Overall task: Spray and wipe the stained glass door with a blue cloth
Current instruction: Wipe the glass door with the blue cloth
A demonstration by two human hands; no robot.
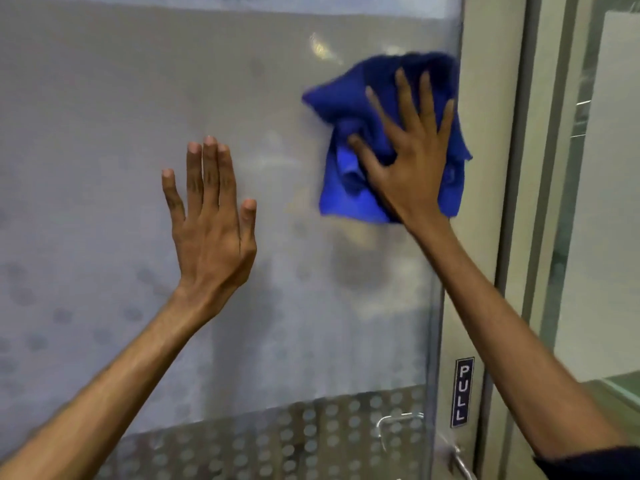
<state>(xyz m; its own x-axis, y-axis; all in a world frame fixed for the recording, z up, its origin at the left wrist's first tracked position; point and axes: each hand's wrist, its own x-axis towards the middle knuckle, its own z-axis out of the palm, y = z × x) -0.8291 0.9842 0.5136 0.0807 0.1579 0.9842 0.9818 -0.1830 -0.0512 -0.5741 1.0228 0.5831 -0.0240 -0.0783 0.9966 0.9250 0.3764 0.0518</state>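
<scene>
One frosted glass door [104,133] fills the view. Two bare hands are on it: one left hand [211,230], flat with five fingers spread, near the door's middle, and one right hand [412,161], also with five fingers spread. One crumpled blue cloth [349,133] sits by the door's right edge. One dark vertical PULL sign [462,392] and one metal handle [398,420] are at the lower right corner.

You have a single view, from the wide-angle camera on your head. It faces straight into the frosted glass door [104,168] at close range, tilted slightly downward. Both forearms reach in from the bottom corners. The door's right edge, its PULL sign [462,392] and the frame [498,168] fill the right side.
</scene>
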